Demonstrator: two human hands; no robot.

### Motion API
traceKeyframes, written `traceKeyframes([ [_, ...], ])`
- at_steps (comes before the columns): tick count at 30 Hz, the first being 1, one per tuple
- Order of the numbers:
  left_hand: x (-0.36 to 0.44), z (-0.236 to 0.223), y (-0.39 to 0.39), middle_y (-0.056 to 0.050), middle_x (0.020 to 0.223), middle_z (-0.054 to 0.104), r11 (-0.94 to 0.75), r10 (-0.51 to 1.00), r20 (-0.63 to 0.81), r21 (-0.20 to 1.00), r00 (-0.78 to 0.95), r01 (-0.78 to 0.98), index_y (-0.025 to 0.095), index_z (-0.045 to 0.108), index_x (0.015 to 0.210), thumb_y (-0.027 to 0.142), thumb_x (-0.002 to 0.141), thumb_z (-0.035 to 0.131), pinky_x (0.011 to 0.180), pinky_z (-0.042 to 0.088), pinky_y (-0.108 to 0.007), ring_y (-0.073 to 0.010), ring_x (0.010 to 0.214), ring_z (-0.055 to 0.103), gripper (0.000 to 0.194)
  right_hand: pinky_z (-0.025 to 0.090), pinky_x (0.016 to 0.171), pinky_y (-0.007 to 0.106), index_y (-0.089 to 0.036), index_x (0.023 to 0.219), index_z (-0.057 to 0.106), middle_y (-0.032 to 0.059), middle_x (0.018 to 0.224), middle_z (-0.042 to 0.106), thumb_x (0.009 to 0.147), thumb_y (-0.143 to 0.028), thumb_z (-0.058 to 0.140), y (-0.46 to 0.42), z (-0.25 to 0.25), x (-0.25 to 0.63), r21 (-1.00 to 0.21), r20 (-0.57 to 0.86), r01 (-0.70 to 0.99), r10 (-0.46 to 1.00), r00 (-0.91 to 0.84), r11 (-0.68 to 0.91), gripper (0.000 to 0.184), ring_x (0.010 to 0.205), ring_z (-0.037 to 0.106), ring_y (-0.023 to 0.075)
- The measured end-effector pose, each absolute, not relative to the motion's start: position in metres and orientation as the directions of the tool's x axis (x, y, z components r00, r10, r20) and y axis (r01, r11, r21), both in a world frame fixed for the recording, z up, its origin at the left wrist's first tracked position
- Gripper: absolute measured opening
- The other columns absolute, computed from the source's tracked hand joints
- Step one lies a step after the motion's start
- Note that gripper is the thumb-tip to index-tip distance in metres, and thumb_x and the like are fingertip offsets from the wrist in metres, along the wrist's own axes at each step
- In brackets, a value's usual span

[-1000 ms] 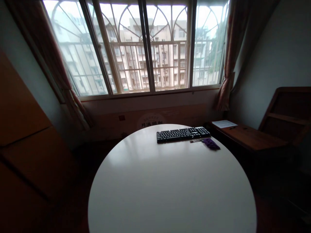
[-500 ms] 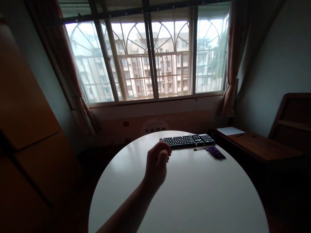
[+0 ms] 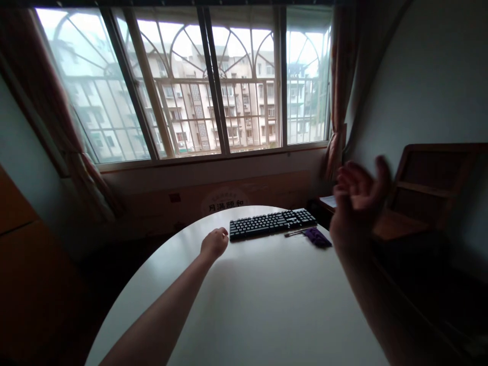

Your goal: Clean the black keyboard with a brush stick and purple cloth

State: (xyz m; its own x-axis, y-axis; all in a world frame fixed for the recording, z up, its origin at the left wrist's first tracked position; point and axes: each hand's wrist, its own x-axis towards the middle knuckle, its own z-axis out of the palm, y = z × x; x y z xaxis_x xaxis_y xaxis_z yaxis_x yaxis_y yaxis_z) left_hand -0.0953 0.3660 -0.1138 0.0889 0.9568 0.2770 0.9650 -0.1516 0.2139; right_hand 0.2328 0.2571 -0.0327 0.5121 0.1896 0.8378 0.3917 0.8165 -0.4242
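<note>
A black keyboard (image 3: 271, 223) lies at the far side of a round white table (image 3: 259, 300). My left hand (image 3: 214, 244) reaches out low over the table, fingers curled in, just short of the keyboard's left end and holding nothing I can see. My right hand (image 3: 358, 201) is raised in the air to the right, palm turned toward me, fingers loosely apart and blurred by motion. A thin tool (image 3: 295, 233) and a small purple object (image 3: 317, 237) lie beside the keyboard's right end.
A wide barred window (image 3: 198, 81) with curtains fills the far wall. A wooden side table (image 3: 396, 223) with a sheet of paper (image 3: 331, 201) stands to the right. Brown furniture panels (image 3: 15, 254) stand at the left.
My left arm has stretched farther toward the keyboard's left end. My right hand has come up into view at the right. The camera has turned slightly right.
</note>
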Motion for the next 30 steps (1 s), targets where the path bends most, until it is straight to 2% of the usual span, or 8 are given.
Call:
traceKeyframes([
  [3, -0.088, -0.116, 0.385, -0.013, 0.116, 0.064, -0.178, 0.951, 0.274, 0.108, 0.143, 0.978, 0.017, 0.065, 0.110, 0.019, 0.086, 0.044, 0.092, 0.047, -0.039, -0.0282, 0.110, 0.058, 0.032, 0.046, 0.104, 0.041, -0.018, 0.146, 0.036, 0.0120, 0.128, 0.051, 0.088, -0.025, 0.048, 0.292, -0.092, 0.205, -0.558, 0.783, 0.401, 0.302, 0.543, 0.726, 0.059, 0.116, 0.054, 0.0178],
  [5, -0.078, -0.117, 0.400, -0.013, 0.119, 0.063, -0.226, 0.946, 0.251, 0.053, 0.206, 0.973, 0.017, 0.064, 0.116, 0.022, 0.084, 0.049, 0.097, 0.046, -0.040, -0.0293, 0.115, 0.055, 0.035, 0.043, 0.105, 0.041, -0.015, 0.129, 0.055, 0.0117, 0.125, 0.055, 0.086, -0.020, 0.047, 0.310, -0.139, 0.181, -0.599, 0.795, 0.468, 0.408, 0.449, 0.650, 0.043, 0.116, 0.053, 0.0189],
  [8, -0.058, -0.122, 0.425, -0.013, 0.131, 0.057, -0.346, 0.917, 0.206, -0.008, 0.341, 0.938, 0.019, 0.059, 0.126, 0.034, 0.081, 0.059, 0.108, 0.037, -0.038, -0.0291, 0.125, 0.048, 0.047, 0.048, 0.091, 0.031, -0.017, 0.098, 0.070, 0.0063, 0.093, 0.065, 0.077, -0.005, 0.046, 0.318, -0.187, 0.149, -0.517, 0.800, 0.496, 0.600, -0.011, 0.698, 0.035, 0.094, 0.057, 0.0151],
  [10, -0.042, -0.127, 0.441, -0.014, 0.142, 0.048, -0.413, 0.895, 0.169, -0.035, 0.412, 0.910, 0.019, 0.053, 0.135, 0.047, 0.079, 0.063, 0.114, 0.029, -0.041, -0.0316, 0.135, 0.038, 0.064, 0.047, 0.087, 0.029, -0.018, 0.091, 0.072, 0.0036, 0.081, 0.064, 0.073, 0.000, 0.046, 0.315, -0.196, 0.136, -0.486, 0.777, 0.457, 0.608, -0.164, 0.745, 0.036, 0.085, 0.056, 0.0137],
  [13, -0.020, -0.137, 0.462, -0.016, 0.154, 0.033, -0.483, 0.868, 0.102, -0.056, 0.486, 0.874, 0.020, 0.038, 0.147, 0.065, 0.076, 0.061, 0.118, 0.017, -0.051, -0.0354, 0.145, 0.019, 0.087, 0.045, 0.089, 0.029, -0.019, 0.096, 0.072, 0.0027, 0.081, 0.065, 0.074, 0.001, 0.045, 0.311, -0.190, 0.132, -0.508, 0.774, 0.458, 0.619, -0.129, 0.730, 0.039, 0.087, 0.056, 0.0142],
  [17, 0.005, -0.146, 0.488, -0.015, 0.159, 0.021, -0.555, 0.830, 0.050, -0.027, 0.556, 0.831, 0.024, 0.023, 0.153, 0.076, 0.070, 0.060, 0.118, 0.010, -0.054, -0.0349, 0.147, 0.010, 0.105, 0.043, 0.084, 0.027, -0.019, 0.086, 0.072, 0.0014, 0.077, 0.065, 0.076, 0.001, 0.048, 0.316, -0.186, 0.138, -0.555, 0.760, 0.462, 0.647, -0.056, 0.692, 0.033, 0.081, 0.055, 0.0133],
  [24, 0.021, -0.146, 0.518, -0.018, 0.160, 0.015, -0.548, 0.834, -0.048, 0.044, 0.550, 0.835, 0.027, 0.015, 0.154, 0.079, 0.063, 0.064, 0.115, 0.009, -0.059, -0.0357, 0.147, 0.010, 0.116, 0.042, 0.079, 0.024, -0.019, 0.082, 0.072, 0.0008, 0.074, 0.064, 0.077, -0.002, 0.053, 0.319, -0.192, 0.136, -0.600, 0.724, 0.430, 0.687, -0.068, 0.675, 0.026, 0.077, 0.056, 0.0124],
  [30, 0.016, -0.157, 0.522, -0.017, 0.159, 0.018, -0.545, 0.833, -0.071, 0.065, 0.549, 0.836, 0.031, 0.018, 0.154, 0.082, 0.060, 0.065, 0.115, 0.011, -0.061, -0.0399, 0.145, 0.017, 0.117, 0.042, 0.076, 0.022, -0.019, 0.082, 0.072, 0.0003, 0.077, 0.065, 0.078, -0.004, 0.053, 0.320, -0.194, 0.137, -0.639, 0.684, 0.424, 0.726, -0.069, 0.642, 0.025, 0.077, 0.058, 0.0112],
])
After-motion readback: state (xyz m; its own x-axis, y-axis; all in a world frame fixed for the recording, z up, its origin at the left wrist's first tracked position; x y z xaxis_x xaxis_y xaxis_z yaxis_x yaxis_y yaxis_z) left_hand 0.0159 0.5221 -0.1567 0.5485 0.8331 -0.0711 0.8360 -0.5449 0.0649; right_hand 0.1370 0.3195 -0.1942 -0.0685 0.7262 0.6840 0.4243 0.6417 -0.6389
